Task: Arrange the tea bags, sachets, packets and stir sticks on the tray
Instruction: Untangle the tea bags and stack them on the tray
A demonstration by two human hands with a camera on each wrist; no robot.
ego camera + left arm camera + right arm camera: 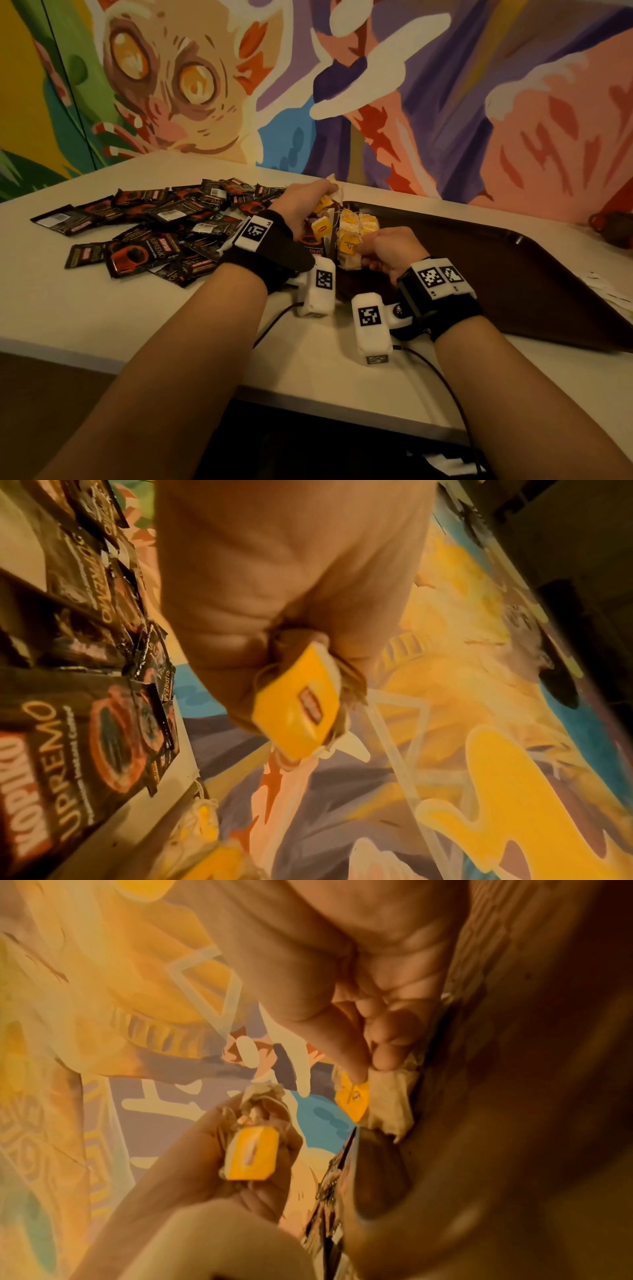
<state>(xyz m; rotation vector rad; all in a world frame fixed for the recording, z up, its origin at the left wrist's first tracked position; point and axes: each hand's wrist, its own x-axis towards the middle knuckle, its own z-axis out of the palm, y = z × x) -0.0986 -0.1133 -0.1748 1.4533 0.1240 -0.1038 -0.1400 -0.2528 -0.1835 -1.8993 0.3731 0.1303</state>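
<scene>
- A bunch of tea bags [327, 205] with yellow paper tags sits bundled in my left hand [305, 205], just above the near left corner of the tray; my fingers curl around them.
- From the left wrist camera, one yellow tag [296, 704] sticks out from my closed fist, its strings and bags bunched behind it.
- My right hand [390, 251] pinches a single tea bag [349, 246] by its tag at the front of a neat block of tea bags [356, 226] already lined up in the tray's left corner.
- From the right wrist camera, my thumb and fingertips [383, 1056] press that yellow tag and its pale bag together.
- The dark brown tray [513, 274] lies on a white table [102, 308], stretching away to my right.
- A loose heap of black coffee sachets [154, 233] covers the table to my left, touching the tray's left edge.
- A bright painted mural [342, 85] fills the wall behind the table.
</scene>
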